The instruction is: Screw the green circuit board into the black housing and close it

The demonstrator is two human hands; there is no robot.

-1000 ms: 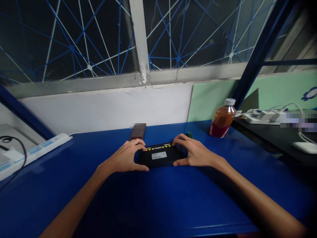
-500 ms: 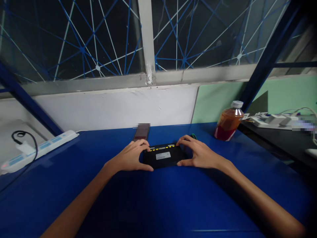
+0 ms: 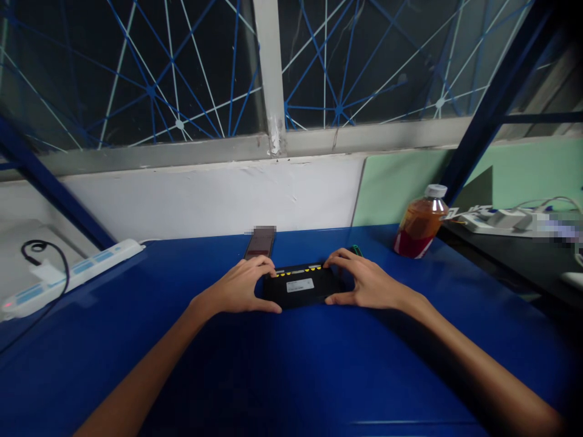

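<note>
A flat black device [image 3: 300, 286] with a white label and a row of yellow marks along its far edge lies on the blue table [image 3: 291, 370]. My left hand [image 3: 239, 286] grips its left end, thumb along the near edge and fingers over the far edge. My right hand [image 3: 362, 280] grips its right end the same way. A small green object [image 3: 356, 249] peeks out just behind my right fingers.
A dark phone [image 3: 260, 241] lies beyond the device by the white wall. A bottle of orange drink [image 3: 421, 223] stands at the right rear. A white power strip [image 3: 68, 276] with a black cable lies at the left; another strip with plugs [image 3: 501, 220] sits on the dark desk at right.
The view shifted slightly to the left a second ago and has been still since. Both hands stay on the ends of the black device.
</note>
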